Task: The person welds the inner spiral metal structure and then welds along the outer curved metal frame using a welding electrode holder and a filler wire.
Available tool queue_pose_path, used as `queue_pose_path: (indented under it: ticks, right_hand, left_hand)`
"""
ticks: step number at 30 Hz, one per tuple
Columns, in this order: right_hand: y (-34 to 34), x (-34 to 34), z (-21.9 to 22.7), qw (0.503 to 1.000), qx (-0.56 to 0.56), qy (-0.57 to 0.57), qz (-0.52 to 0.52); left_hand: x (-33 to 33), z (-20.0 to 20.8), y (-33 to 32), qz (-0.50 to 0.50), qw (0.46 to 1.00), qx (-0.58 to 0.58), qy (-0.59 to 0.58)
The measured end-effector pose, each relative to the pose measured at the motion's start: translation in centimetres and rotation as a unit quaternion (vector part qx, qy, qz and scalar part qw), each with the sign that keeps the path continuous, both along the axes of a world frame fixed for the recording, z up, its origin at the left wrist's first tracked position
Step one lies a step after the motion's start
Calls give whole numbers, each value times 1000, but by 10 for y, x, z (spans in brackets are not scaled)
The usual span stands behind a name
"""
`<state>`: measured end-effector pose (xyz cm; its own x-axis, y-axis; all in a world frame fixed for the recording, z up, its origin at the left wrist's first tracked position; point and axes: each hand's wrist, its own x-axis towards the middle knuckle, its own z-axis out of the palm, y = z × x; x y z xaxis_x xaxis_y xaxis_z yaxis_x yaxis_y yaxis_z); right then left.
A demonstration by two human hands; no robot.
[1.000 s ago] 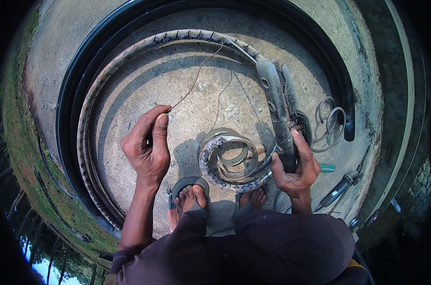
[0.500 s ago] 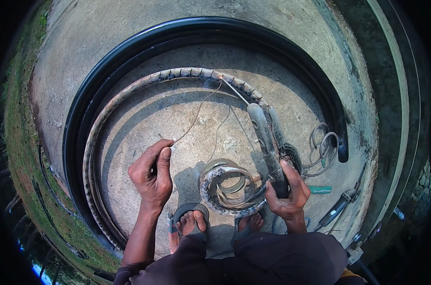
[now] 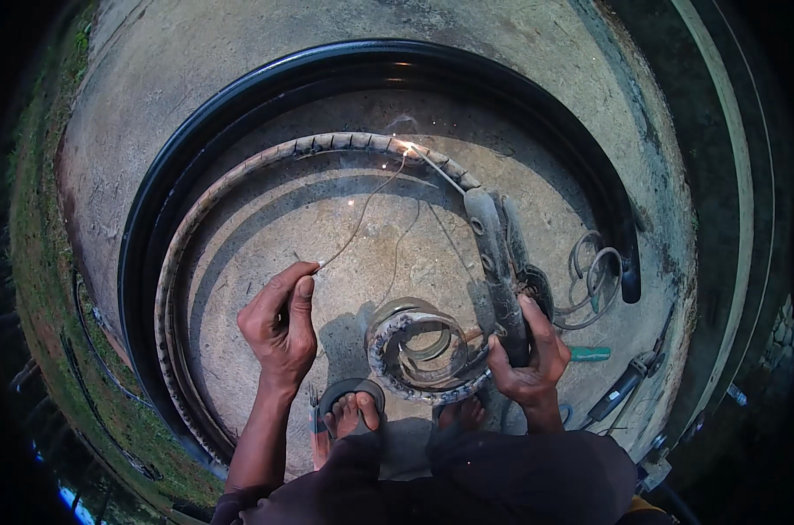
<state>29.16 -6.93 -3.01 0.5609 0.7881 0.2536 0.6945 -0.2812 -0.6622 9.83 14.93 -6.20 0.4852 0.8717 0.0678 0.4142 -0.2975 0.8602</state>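
My left hand (image 3: 280,328) pinches the near end of a thin bent metal wire (image 3: 368,213) between thumb and fingertips. The wire's far end meets a curved, notched metal strip (image 3: 265,156), where a bright arc (image 3: 407,147) throws sparks. In my right hand (image 3: 533,363) is a dark welding electrode holder (image 3: 495,271), gripped by its handle. A pale welding electrode (image 3: 440,170) runs from its jaws to that same bright spot. Between my hands and near my feet stands a rough metal ring (image 3: 382,359) with smaller rings inside.
A large black curved rim (image 3: 165,166) arches around the notched strip on the concrete floor (image 3: 327,227). At the right lie a looped grey cable (image 3: 614,262), a green-handled tool (image 3: 591,353) and an angle grinder (image 3: 620,392). A brush (image 3: 320,437) is beside my left foot.
A small glow at the electrode's tip has grown into a bright arc with flying sparks, and the picture has darkened. The electrode holder has shifted slightly right; my left hand stays almost still.
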Motion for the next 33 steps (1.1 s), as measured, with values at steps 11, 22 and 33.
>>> queue_pose_path:
  ticks: [11, 22, 33]
  right_hand:
    - [0, 0, -2, 1000, -1, 1, 17]
    - [-1, -1, -3, 1000, -12, -3, 25]
    - [-2, -2, -5, 1000, -7, -2, 21]
  left_hand:
    - [0, 7, -1, 3, 999, -49, 15]
    - [-1, 8, -1, 1, 999, -47, 4]
    - [1, 3, 0, 10, 1000, -17, -17]
